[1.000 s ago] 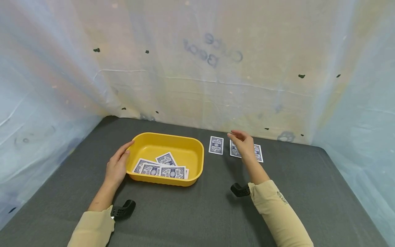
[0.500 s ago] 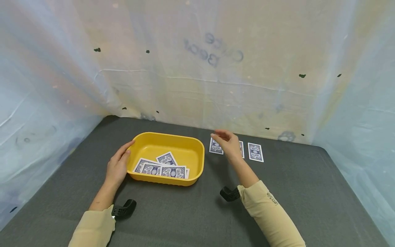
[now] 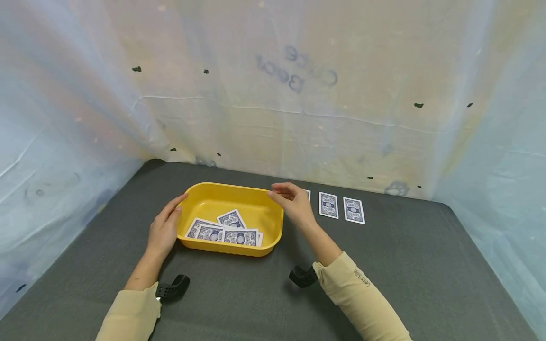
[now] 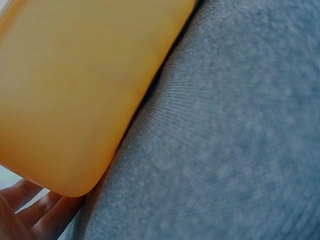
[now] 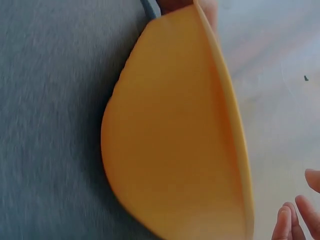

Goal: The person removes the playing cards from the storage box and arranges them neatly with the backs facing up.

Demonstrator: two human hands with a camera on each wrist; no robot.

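Note:
In the head view a yellow plastic tub (image 3: pixel 232 251) sits on the table, holding several face-down playing cards (image 3: pixel 241 237) with blue backs. My left hand (image 3: pixel 162 232) lies against the tub's left end, fingers fairly straight along the outside; the left wrist view shows these fingers (image 4: pixel 47 212) touching its wall. Over the tub's right rim hovers my right hand (image 3: pixel 296 206), thumb apart from the fingers, with nothing visible between them. Two playing cards, one nearer (image 3: pixel 328 205) and one farther right (image 3: pixel 354 210), lie face down. A third card (image 3: pixel 308 193) is mostly hidden behind the right hand.
Dark grey cloth (image 3: pixel 239 298) covers the table. Translucent plastic sheeting (image 3: pixel 362 85) rises close behind it and along both sides. Black wrist mounts, left (image 3: pixel 172 287) and right (image 3: pixel 304 276), jut inward from the sleeves.
My right hand has moved left from above the row of cards to the tub's right rim, uncovering the middle and right cards. The left hand and tub have stayed put.

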